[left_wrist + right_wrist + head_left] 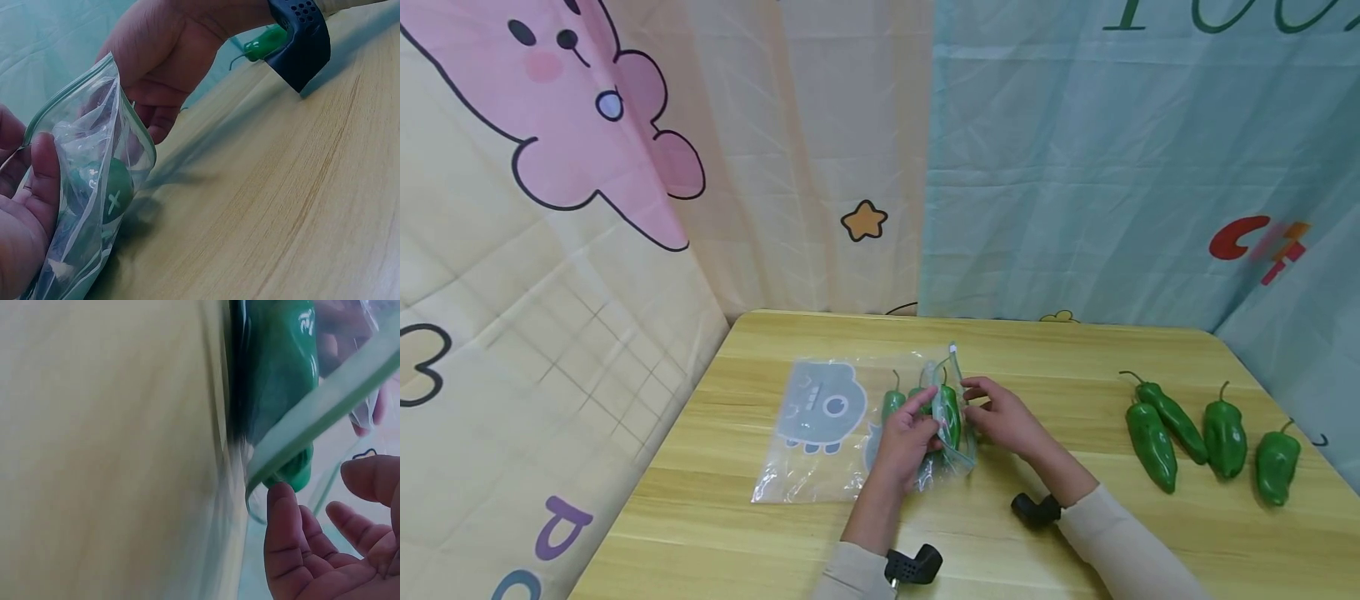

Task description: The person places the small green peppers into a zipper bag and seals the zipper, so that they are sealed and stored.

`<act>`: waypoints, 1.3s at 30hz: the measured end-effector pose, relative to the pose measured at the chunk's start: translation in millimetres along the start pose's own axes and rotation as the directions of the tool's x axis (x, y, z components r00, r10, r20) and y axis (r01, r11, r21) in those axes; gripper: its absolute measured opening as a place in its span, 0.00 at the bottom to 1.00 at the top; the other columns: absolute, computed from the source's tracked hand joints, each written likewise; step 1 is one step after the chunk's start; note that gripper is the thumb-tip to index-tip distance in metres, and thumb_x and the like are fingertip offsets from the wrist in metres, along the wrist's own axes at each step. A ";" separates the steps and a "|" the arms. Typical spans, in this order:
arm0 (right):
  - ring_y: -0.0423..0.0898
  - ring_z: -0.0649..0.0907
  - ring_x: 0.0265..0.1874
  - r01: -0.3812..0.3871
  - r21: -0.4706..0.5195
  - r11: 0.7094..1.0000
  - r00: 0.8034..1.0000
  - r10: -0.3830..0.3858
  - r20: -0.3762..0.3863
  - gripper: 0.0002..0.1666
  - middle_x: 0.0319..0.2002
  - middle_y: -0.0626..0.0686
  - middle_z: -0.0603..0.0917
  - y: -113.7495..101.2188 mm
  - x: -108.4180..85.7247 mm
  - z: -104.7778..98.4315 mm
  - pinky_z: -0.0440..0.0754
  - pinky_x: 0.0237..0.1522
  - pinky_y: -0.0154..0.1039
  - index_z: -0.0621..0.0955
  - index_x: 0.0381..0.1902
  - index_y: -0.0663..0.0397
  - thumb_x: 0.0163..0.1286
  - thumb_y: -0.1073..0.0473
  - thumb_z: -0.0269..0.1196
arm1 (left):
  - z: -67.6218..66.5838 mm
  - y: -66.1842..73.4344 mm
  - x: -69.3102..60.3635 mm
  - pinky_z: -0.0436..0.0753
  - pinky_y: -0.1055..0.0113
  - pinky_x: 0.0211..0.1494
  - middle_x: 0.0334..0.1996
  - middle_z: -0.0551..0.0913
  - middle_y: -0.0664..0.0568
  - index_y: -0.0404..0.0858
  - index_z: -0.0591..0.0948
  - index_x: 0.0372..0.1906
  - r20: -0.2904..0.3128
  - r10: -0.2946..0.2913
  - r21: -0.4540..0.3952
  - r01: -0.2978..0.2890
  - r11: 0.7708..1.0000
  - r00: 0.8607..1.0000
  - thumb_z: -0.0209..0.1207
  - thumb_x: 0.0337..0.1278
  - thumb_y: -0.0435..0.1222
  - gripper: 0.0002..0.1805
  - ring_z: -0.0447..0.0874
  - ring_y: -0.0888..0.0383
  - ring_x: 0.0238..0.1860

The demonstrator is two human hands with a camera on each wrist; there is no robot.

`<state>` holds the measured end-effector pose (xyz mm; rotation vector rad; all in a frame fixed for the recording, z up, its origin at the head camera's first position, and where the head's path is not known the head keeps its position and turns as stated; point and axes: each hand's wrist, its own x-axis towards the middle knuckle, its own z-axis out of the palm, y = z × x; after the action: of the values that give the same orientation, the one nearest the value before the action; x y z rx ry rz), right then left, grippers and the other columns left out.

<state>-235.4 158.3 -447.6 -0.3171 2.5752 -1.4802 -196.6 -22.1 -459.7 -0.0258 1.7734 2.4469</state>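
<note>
A clear zip bag (842, 479) with a blue cartoon print lies on the table, its mouth held apart toward the right. Green peppers are inside it; one pepper (951, 417) lies just within the mouth, and another pepper (892, 402) shows farther in. My left hand (906, 442) pinches the bag's rim between thumb and fingers. At the other side of the mouth is my right hand (1003, 417), fingers loosely bent and apart. In the right wrist view a fingertip (284, 494) of that hand is at the green zip edge (325, 419), close to the pepper's end.
Several loose green peppers (1150, 446) lie on the right side of the wooden table (700, 533). Printed curtains (820, 150) hang behind the table and along its sides. A black wrist camera (913, 565) sits on each forearm.
</note>
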 end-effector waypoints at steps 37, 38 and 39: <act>0.62 0.79 0.54 0.109 -0.125 0.986 0.994 -0.111 -0.015 0.31 0.63 0.69 0.71 49.7 -63.2 -119.4 0.84 0.43 0.40 0.64 0.71 0.67 0.77 0.56 0.55 | -1.7 1.8 -2.4 0.79 0.72 0.31 0.30 0.75 0.51 0.39 0.76 0.67 0.006 0.026 -0.008 -0.026 1.000 1.000 0.55 0.52 0.21 0.33 0.75 0.61 0.30; 0.60 0.79 0.53 0.109 -0.131 0.985 0.994 -0.112 -0.017 0.31 0.62 0.69 0.71 50.6 -65.2 -122.4 0.84 0.42 0.39 0.64 0.70 0.67 0.77 0.56 0.55 | -1.9 2.0 -2.4 0.79 0.72 0.31 0.30 0.75 0.52 0.39 0.76 0.67 0.006 0.027 -0.007 -0.027 1.000 1.000 0.55 0.52 0.21 0.33 0.75 0.61 0.30; 0.55 0.80 0.52 0.114 -0.137 0.984 0.993 -0.118 -0.019 0.31 0.62 0.70 0.71 52.1 -67.1 -125.5 0.84 0.42 0.38 0.64 0.70 0.67 0.77 0.56 0.55 | -1.9 1.9 -2.1 0.79 0.72 0.31 0.30 0.75 0.52 0.39 0.76 0.66 0.006 0.027 -0.008 -0.027 1.000 1.000 0.55 0.52 0.21 0.33 0.75 0.61 0.30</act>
<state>-205.9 305.7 -428.1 -0.4750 2.7282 -1.3550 -194.8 -24.7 -458.3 0.0054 1.7736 2.4694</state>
